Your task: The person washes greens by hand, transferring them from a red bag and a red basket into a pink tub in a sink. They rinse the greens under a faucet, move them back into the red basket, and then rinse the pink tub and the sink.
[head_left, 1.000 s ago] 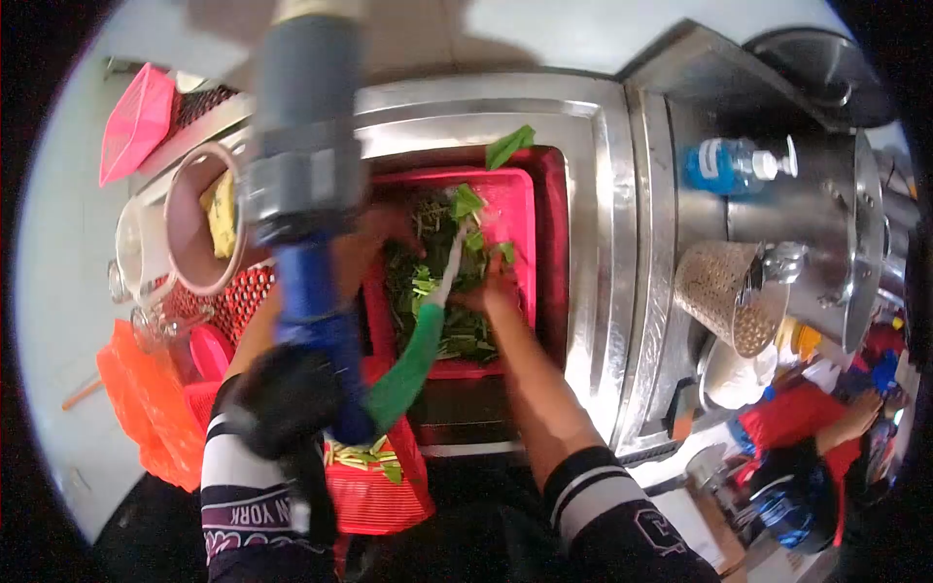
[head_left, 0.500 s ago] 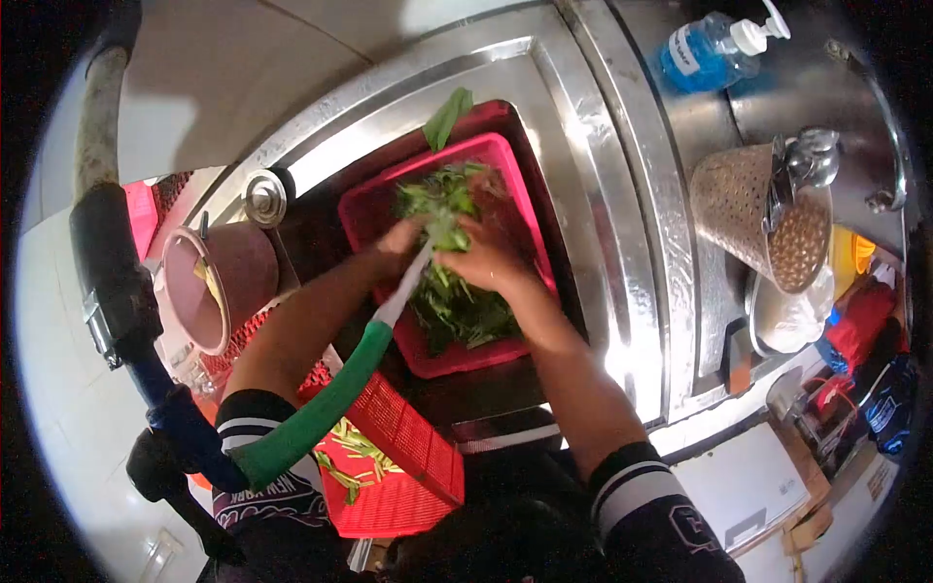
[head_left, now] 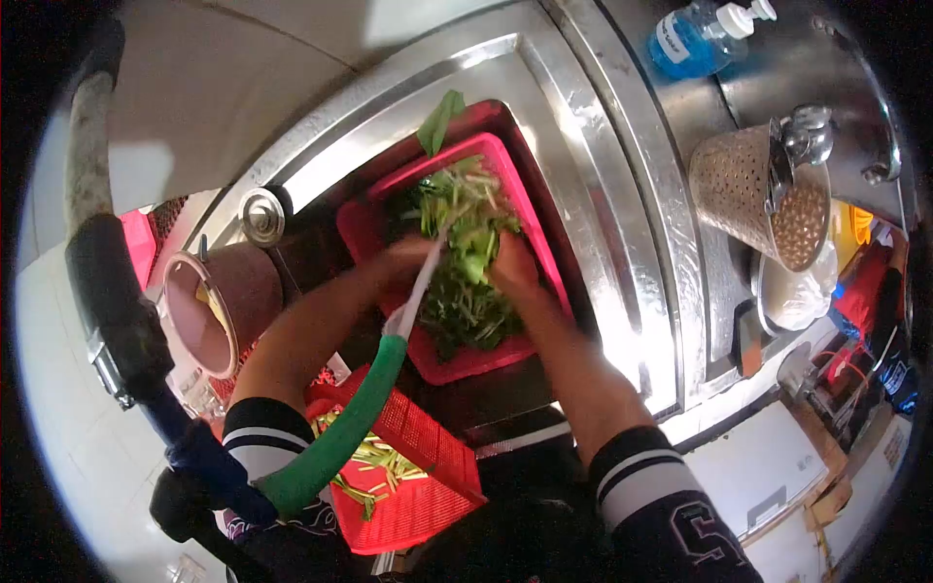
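Wet leafy greens fill a pink plastic basin in the metal sink. At the basin's right side, my right hand is closed around a bunch of the greens. My left hand reaches in from the left against the same bunch; its fingers are blurred and partly hidden among leaves. From a green hose with a pale end, a stream of water falls between my hands onto the leaves. One large leaf lies over the basin's far edge.
Near my body stands a red slotted basket with cut stems. A pink bucket is at left. On the right counter are a blue soap bottle and a perforated metal utensil holder. A black pipe runs down the left.
Both hands have shifted slightly within the basin, and the bunch of greens has been turned and spread toward the far side. The view has tilted a little.
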`<state>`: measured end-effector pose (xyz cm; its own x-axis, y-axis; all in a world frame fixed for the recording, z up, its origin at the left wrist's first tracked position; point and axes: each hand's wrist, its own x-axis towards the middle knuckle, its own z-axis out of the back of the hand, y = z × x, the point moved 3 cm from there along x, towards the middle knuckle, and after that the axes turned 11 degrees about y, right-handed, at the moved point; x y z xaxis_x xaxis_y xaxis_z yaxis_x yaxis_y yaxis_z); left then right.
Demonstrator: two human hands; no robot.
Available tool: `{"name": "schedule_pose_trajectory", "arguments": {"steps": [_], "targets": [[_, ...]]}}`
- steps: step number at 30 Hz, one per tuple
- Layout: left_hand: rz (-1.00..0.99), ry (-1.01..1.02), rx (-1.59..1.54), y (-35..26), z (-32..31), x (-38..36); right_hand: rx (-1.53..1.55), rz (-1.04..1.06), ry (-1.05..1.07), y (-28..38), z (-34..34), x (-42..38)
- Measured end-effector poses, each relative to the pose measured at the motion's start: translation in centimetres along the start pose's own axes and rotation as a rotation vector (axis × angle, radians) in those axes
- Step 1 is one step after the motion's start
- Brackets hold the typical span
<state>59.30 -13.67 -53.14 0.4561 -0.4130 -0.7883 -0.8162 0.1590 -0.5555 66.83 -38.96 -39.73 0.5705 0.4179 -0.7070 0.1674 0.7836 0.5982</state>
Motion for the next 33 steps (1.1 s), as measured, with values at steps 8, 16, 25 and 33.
{"name": "schedule_pose_trajectory", "arguments": {"steps": [8, 16, 25, 33], "targets": [[-0.038, -0.096, 0.956, -20.3, -3.8, -10.8, -0.341, 0.088, 0.266, 4.9, 0.9, -4.6], [0.191, 0.07, 0.355, -6.5, -4.9, -2.2, -0.069, -0.2, 0.276, -1.4, -2.4, -0.9], [-0.012, -0.142, -0.164, -9.3, -1.8, -6.0, -0.02, 0.241, 0.382, 10.0, 4.2, -4.0], [-0.141, -0.857, 0.263, -8.4, 0.1, -4.0, -0.442, 0.309, -0.586, 6.7, 1.8, 4.8]]}}
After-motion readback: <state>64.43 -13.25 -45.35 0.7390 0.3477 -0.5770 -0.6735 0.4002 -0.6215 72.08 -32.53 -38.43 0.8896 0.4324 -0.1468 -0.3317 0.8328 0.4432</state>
